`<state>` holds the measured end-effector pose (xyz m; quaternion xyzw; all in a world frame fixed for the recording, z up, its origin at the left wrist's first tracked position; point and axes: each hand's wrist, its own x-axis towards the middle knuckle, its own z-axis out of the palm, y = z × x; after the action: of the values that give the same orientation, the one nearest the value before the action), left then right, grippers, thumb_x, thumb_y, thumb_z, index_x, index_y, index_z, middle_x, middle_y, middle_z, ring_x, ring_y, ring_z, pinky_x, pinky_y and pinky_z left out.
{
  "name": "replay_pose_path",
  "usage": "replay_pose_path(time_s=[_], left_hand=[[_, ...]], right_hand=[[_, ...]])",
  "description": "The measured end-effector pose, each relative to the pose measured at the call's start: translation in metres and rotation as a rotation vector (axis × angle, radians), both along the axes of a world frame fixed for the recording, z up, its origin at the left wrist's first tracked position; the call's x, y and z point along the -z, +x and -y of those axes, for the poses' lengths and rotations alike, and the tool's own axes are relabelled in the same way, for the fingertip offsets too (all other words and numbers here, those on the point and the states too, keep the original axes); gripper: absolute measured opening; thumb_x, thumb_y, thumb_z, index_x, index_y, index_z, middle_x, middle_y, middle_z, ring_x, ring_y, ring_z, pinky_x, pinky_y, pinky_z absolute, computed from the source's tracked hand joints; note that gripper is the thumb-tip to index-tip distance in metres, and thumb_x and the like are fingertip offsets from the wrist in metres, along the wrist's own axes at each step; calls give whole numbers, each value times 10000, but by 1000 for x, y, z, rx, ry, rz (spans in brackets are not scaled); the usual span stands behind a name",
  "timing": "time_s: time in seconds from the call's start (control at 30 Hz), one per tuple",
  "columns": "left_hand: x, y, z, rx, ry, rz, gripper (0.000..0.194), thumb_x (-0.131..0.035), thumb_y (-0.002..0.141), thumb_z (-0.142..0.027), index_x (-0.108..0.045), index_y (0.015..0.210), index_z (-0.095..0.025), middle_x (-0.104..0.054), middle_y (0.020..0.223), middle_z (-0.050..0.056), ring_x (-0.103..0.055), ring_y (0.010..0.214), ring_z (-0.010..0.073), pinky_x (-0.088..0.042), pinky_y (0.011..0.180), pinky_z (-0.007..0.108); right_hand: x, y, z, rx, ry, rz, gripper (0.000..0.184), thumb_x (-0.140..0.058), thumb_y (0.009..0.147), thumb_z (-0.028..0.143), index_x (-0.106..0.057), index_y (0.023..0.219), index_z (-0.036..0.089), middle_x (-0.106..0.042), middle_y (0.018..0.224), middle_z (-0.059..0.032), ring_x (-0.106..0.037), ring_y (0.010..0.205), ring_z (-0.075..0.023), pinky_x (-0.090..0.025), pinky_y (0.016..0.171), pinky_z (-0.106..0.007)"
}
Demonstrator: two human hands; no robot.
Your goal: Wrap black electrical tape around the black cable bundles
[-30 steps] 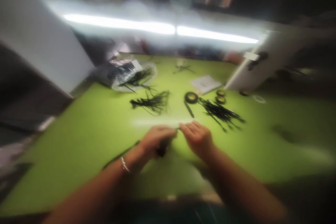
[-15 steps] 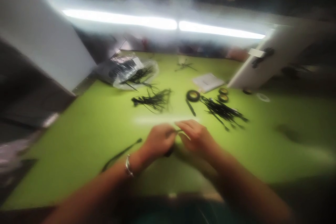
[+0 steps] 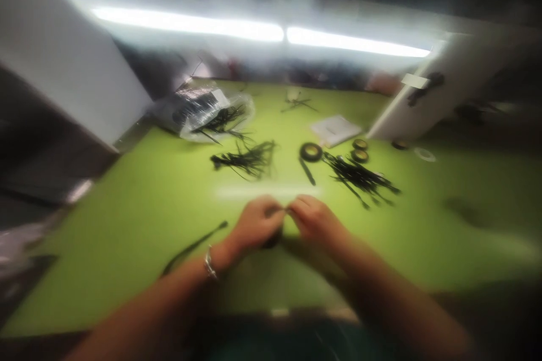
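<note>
My left hand (image 3: 260,221) is closed over the green tabletop, its fingers wrapped round a thin black cable (image 3: 287,210) that is mostly hidden. Fingertips of my right hand (image 3: 314,217) pinch at the same cable, almost touching the left thumb. Under the left palm shows a dark lump (image 3: 272,238), too blurred to name. To the left lies a single black cable (image 3: 195,245) with a small connector at its end. Beyond the hands rest a bundle of black cables (image 3: 359,175) on the right and a looser bunch of black strands (image 3: 245,159) on the left.
A roll of black tape (image 3: 311,152) has a loose end; smaller tape rolls (image 3: 359,155) sit beside it. Further back are a white pad (image 3: 335,130) and a clear plastic bag (image 3: 203,115) with black strands. White panels (image 3: 412,101) flank the green table (image 3: 127,225).
My right hand's fingers, stretched out and apart before, have closed into a pinch near the left thumb. The left hand has barely moved.
</note>
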<state>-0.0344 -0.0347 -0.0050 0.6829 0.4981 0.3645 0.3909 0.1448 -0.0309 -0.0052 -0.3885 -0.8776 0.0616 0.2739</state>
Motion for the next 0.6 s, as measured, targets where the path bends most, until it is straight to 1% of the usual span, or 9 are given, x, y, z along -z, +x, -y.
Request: replay_pose_path(time_s=[0.07,0.13,0.27,0.33,0.4,0.47,0.53,0.6], left_hand=[[1,0,-1,-9,-23,35,142,-606,761,-272,-649,672,-170,-630,673,12,-550,663,154,-431,676,274],[2,0,-1,-6,-103,110,147,-635,757,-305,-681,731,-168,-660,720,22,-575,688,161,-447,693,278],[4,4,-1,38,-313,401,260,-704,729,-323,-716,940,-173,-718,963,71,-636,892,206,-469,831,310],[3,5,0,49,-387,520,276,-728,713,-308,-723,951,-168,-718,990,83,-634,944,217,-460,867,319],[1,3,0,68,-459,579,258,-744,697,-301,-734,913,-161,-722,943,80,-638,906,210,-462,837,309],[-3,0,0,112,-523,595,241,-744,687,-299,-738,875,-148,-719,889,79,-636,828,199,-464,761,292],[-8,-3,0,147,-567,595,237,-728,686,-313,-737,839,-133,-714,836,83,-625,756,194,-454,679,283],[-12,-6,0,151,-586,591,242,-715,686,-339,-732,795,-123,-699,768,80,-603,686,183,-434,611,276]], right_hand=[[1,0,0,-7,30,-1,223,-406,874,102,-516,704,195,-493,672,-18,-430,647,-162,-357,601,-278],[1,-1,1,15,69,-25,225,-402,892,114,-530,725,193,-501,682,-26,-437,657,-166,-368,608,-282],[2,-4,4,109,148,-95,209,-409,924,144,-549,776,190,-515,710,-35,-457,681,-166,-396,621,-281],[3,-4,4,136,217,-105,188,-426,916,127,-560,798,187,-522,719,-40,-467,695,-169,-414,630,-282],[3,-3,2,139,308,-98,153,-458,900,106,-580,852,184,-545,738,-49,-485,719,-175,-438,657,-292],[3,1,-1,109,399,-78,148,-486,890,96,-595,934,184,-580,771,-57,-501,734,-179,-460,687,-307],[4,5,-3,71,460,-67,187,-502,888,93,-597,1017,189,-614,814,-63,-522,748,-180,-477,707,-318],[5,8,-4,51,494,-68,231,-506,885,84,-597,1066,196,-634,847,-66,-546,770,-180,-488,723,-322]])
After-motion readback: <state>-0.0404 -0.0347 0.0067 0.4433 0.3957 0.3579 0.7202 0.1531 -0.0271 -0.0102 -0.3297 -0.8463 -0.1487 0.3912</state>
